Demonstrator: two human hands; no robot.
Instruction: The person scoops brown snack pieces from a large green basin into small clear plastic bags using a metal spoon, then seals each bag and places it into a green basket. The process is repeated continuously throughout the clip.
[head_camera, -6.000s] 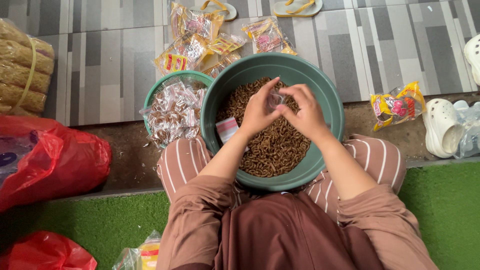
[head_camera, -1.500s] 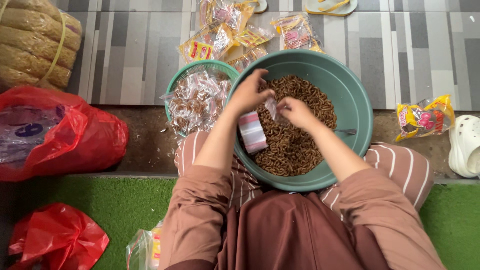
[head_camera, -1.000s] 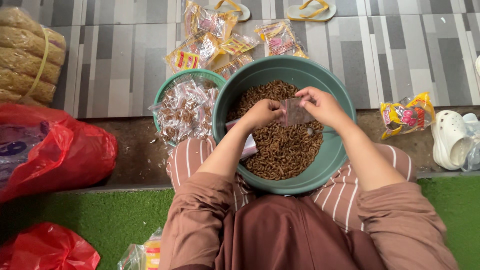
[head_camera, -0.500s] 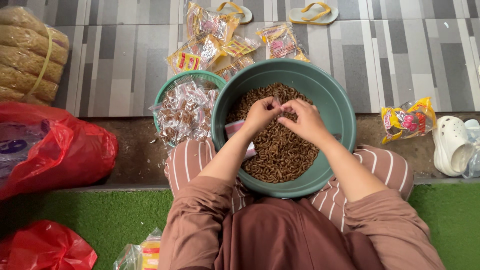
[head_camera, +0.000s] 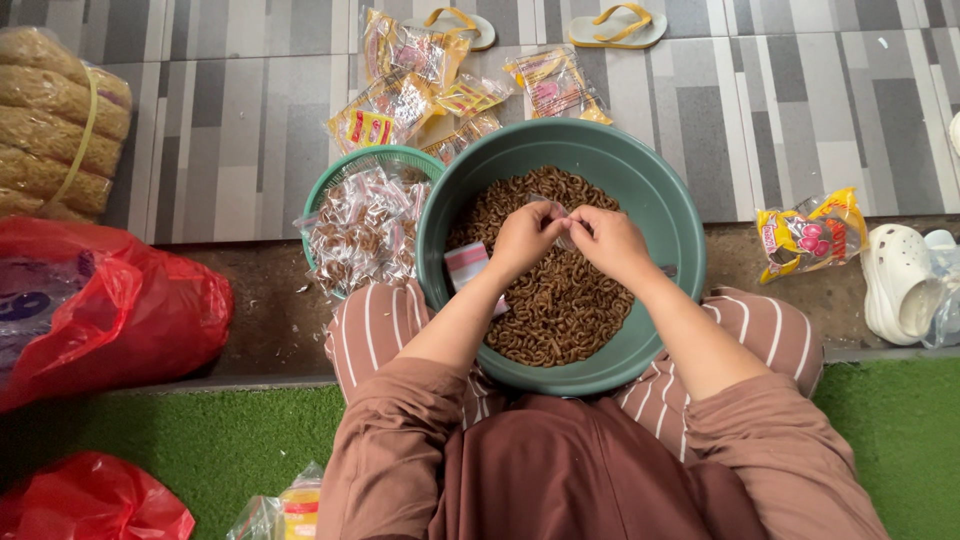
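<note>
A big green basin (head_camera: 672, 210) rests on my lap, filled with brown curled snack pieces (head_camera: 560, 310). Over its middle my left hand (head_camera: 522, 238) and my right hand (head_camera: 612, 240) meet, both pinching a small clear plastic packet (head_camera: 562, 222) between their fingertips. A pink and white stack of small packets (head_camera: 466, 264) leans inside the basin by my left wrist. Just left of the big basin stands a smaller green basin (head_camera: 372, 160) heaped with filled clear packets (head_camera: 362, 226).
Yellow printed snack bags (head_camera: 420, 70) lie on the tiled floor beyond the basins, another one (head_camera: 808, 232) at right. Red plastic bags (head_camera: 110, 310) and bundled noodles (head_camera: 58, 120) sit at left. White clogs (head_camera: 902, 284) and yellow sandals (head_camera: 610, 26) lie about. Green turf (head_camera: 210, 450) lies beneath me.
My hands came back together over the basin's middle; a second ago the right hand held the clear packet farther right. The view also shifted slightly.
</note>
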